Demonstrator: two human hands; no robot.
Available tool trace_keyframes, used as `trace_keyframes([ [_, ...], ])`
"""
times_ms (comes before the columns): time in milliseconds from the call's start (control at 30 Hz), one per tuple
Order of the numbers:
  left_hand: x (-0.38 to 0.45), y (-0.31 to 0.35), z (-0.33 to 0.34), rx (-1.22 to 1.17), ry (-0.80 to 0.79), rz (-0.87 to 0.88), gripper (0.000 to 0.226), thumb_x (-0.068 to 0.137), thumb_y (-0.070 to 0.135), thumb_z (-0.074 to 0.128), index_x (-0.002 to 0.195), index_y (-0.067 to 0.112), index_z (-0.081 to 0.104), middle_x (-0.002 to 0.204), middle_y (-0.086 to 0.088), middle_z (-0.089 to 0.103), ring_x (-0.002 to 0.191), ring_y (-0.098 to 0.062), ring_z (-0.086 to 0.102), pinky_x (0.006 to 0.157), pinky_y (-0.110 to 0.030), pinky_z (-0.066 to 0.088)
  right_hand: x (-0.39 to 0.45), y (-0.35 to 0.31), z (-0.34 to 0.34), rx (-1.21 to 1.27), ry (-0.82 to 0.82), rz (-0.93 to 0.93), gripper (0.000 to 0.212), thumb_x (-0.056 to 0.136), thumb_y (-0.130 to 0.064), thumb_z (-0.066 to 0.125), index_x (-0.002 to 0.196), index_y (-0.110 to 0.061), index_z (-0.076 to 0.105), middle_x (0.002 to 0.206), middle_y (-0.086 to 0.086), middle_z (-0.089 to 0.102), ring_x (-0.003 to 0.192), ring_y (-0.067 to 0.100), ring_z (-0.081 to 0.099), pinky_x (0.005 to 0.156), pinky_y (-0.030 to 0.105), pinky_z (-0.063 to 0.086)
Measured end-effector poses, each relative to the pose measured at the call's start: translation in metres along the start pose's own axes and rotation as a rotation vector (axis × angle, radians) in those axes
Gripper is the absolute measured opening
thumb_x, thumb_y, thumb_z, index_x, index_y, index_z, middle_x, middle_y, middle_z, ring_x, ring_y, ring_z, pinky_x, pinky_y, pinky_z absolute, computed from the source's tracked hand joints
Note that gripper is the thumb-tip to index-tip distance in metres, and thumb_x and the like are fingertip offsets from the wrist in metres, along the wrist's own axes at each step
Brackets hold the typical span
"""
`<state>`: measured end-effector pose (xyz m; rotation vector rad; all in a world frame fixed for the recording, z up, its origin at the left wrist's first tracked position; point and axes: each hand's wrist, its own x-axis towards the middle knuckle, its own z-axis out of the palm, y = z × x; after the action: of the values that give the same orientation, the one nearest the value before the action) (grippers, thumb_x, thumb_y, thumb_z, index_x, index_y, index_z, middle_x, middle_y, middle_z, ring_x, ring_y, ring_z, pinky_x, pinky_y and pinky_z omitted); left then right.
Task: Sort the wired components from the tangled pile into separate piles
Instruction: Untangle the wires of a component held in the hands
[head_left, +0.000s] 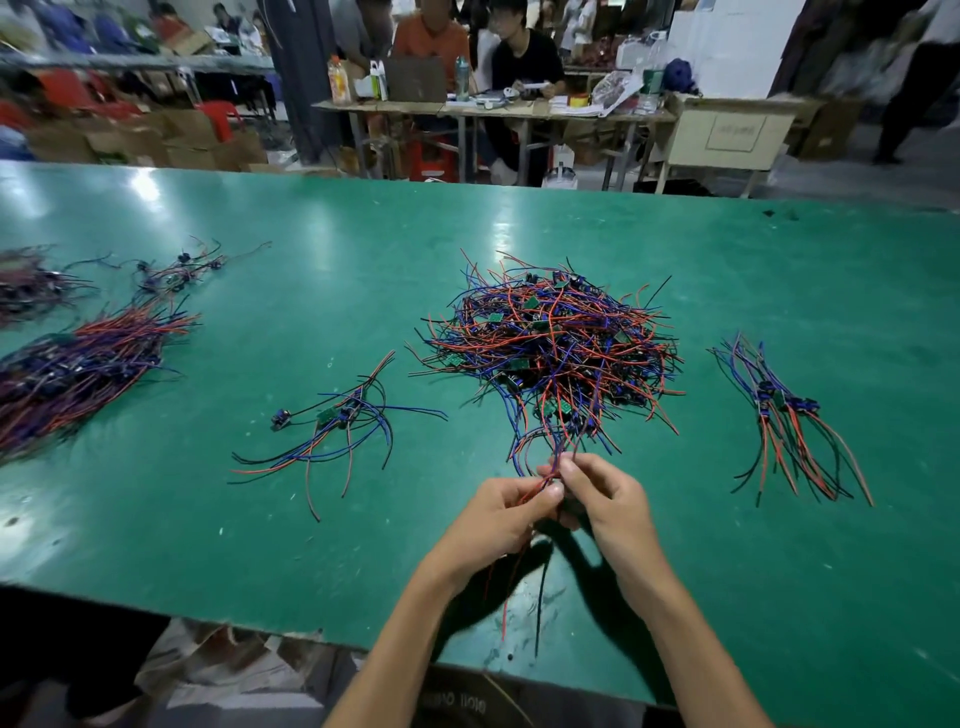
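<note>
Along the left edge of the green worktop lies a big sorted bundle of red and blue wires, with two thinner heaps behind it toward the far left corner. Right of that, a small pile of wired boards is fanned out. The tangled pile sits mid-worktop, green circuit boards showing among its wires. Just in front of it, near the front edge, the left hand and right hand meet, each pinching a few strands that run up into the pile while loose ends dangle below. Further right lies another small sorted pile. The step in hand looks like freeing one component; next it likely needs a steady pull clear of the snarl, then laying on the matching pile
</note>
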<state>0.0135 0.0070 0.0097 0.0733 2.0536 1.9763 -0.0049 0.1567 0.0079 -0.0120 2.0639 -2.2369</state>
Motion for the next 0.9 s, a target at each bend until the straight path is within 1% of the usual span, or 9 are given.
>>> trace_keyframes([
  [67,-0.003,0.004,-0.01,0.078,0.036,-0.016,0.034,0.107,0.031,0.046,0.112,0.009,0.072,0.081,0.006,0.072,0.044,0.001,0.04,0.045,-0.016,0.025,-0.001,0.005,0.0,0.11,0.095,-0.024,0.016,0.099,-0.017,0.061,0.104,-0.005,0.071,0.093,0.017,0.077,0.077,0.02,0.073,0.063,0.026,0.059],
  [233,0.002,0.023,-0.077,0.32,0.456,0.099,0.031,0.107,0.021,0.047,0.088,0.015,0.071,0.11,-0.01,0.073,0.08,-0.005,0.069,0.063,-0.009,0.044,0.002,0.005,-0.006,0.242,0.213,-0.002,0.017,0.101,-0.018,0.057,0.109,-0.007,0.066,0.095,0.015,0.077,0.067,0.018,0.07,0.064,0.029,0.061],
  [333,0.014,0.03,-0.126,0.594,0.698,0.072,0.025,0.104,0.02,0.052,0.109,0.007,0.072,0.101,-0.011,0.073,0.087,-0.025,0.062,0.075,-0.028,0.042,0.003,0.002,-0.007,0.3,0.2,0.02,0.016,0.1,-0.017,0.058,0.109,-0.005,0.064,0.095,0.017,0.077,0.063,0.016,0.07,0.059,0.025,0.059],
  [500,0.011,0.026,-0.144,1.257,0.851,-0.299,0.054,0.091,0.041,0.069,0.134,0.012,0.054,0.149,-0.011,0.041,0.135,-0.033,0.027,0.107,-0.047,0.025,0.004,0.003,-0.008,0.352,0.212,0.038,0.017,0.099,-0.018,0.06,0.099,-0.003,0.068,0.096,0.019,0.077,0.062,0.017,0.07,0.059,0.022,0.057],
  [567,0.007,0.028,-0.113,1.146,0.847,-0.043,0.045,0.092,0.041,0.068,0.132,0.022,0.061,0.144,-0.002,0.051,0.132,-0.027,0.032,0.104,-0.044,0.026,0.003,0.002,-0.008,0.378,0.203,0.041,0.02,0.1,-0.02,0.058,0.096,-0.005,0.071,0.098,0.018,0.077,0.064,0.016,0.07,0.059,0.021,0.057],
  [633,0.001,0.031,-0.069,0.799,0.598,0.136,0.028,0.096,0.042,0.064,0.118,0.027,0.072,0.121,0.01,0.069,0.12,-0.011,0.053,0.103,-0.037,0.04,0.001,-0.002,-0.008,0.39,0.198,0.048,0.022,0.099,-0.024,0.059,0.097,-0.009,0.074,0.1,0.015,0.078,0.067,0.014,0.07,0.058,0.019,0.056],
  [700,-0.005,0.034,-0.023,0.451,0.266,0.119,0.024,0.096,0.042,0.064,0.11,0.026,0.076,0.104,0.017,0.075,0.1,0.005,0.066,0.093,-0.024,0.052,0.0,-0.006,-0.008,0.388,0.18,0.053,0.026,0.095,-0.032,0.061,0.102,-0.012,0.076,0.102,0.013,0.078,0.072,0.014,0.072,0.059,0.019,0.056],
  [767,-0.004,0.034,0.009,0.207,0.094,0.092,0.022,0.095,0.034,0.07,0.11,0.02,0.076,0.099,0.01,0.078,0.092,-0.001,0.071,0.085,-0.02,0.056,-0.001,-0.011,-0.006,0.401,0.164,0.049,0.032,0.087,-0.038,0.067,0.103,-0.012,0.078,0.101,0.01,0.078,0.075,0.015,0.073,0.057,0.023,0.057],
  [900,0.0,0.034,0.029,0.045,0.136,0.056,0.022,0.092,0.01,0.072,0.113,0.009,0.074,0.086,-0.01,0.078,0.067,-0.01,0.069,0.066,-0.018,0.052,-0.001,-0.015,-0.01,0.296,0.22,-0.041,0.026,0.079,-0.04,0.074,0.095,-0.021,0.083,0.071,-0.012,0.071,0.058,-0.001,0.06,0.053,0.015,0.05],
])
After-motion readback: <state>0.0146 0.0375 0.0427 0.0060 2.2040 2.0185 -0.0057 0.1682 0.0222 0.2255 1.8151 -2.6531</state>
